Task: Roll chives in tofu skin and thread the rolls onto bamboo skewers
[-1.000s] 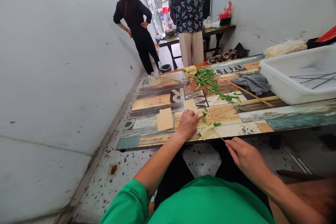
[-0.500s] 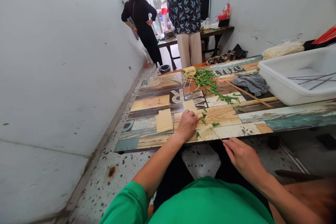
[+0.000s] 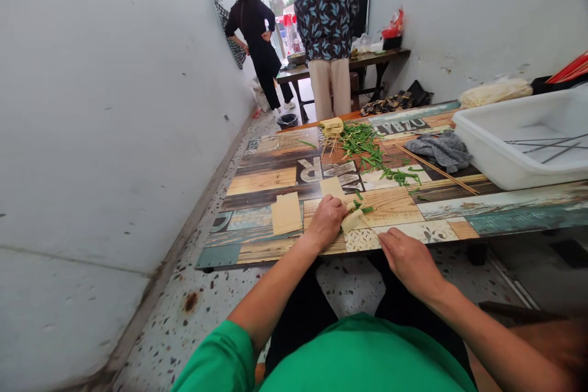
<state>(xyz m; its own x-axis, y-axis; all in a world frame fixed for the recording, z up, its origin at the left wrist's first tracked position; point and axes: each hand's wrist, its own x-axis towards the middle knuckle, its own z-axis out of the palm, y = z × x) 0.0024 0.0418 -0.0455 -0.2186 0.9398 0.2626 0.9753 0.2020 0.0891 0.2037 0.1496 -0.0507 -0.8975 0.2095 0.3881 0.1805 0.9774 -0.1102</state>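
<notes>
My left hand (image 3: 327, 219) is at the near edge of the table, its fingers closed around the end of a rolled tofu sheet (image 3: 350, 206) with green stalks poking out. Between both hands a second tofu roll (image 3: 353, 220), also with greens in it, sits on a thin wooden skewer (image 3: 370, 228). The skewer's lower end is pinched in my right hand (image 3: 408, 257). Flat tofu sheets (image 3: 287, 213) lie left of my left hand, and another flat sheet (image 3: 331, 187) lies just beyond it.
Cut green stalks (image 3: 362, 141) are heaped farther back beside finished rolls (image 3: 331, 127) on skewers. Loose skewers (image 3: 436, 168) and a grey cloth (image 3: 441, 148) lie right, near a white tub (image 3: 514, 153). Two people stand beyond the table (image 3: 261, 184).
My right hand has moved up and left with the skewer, bringing its tofu roll closer to my left hand. The person in black at the back has turned and shifted.
</notes>
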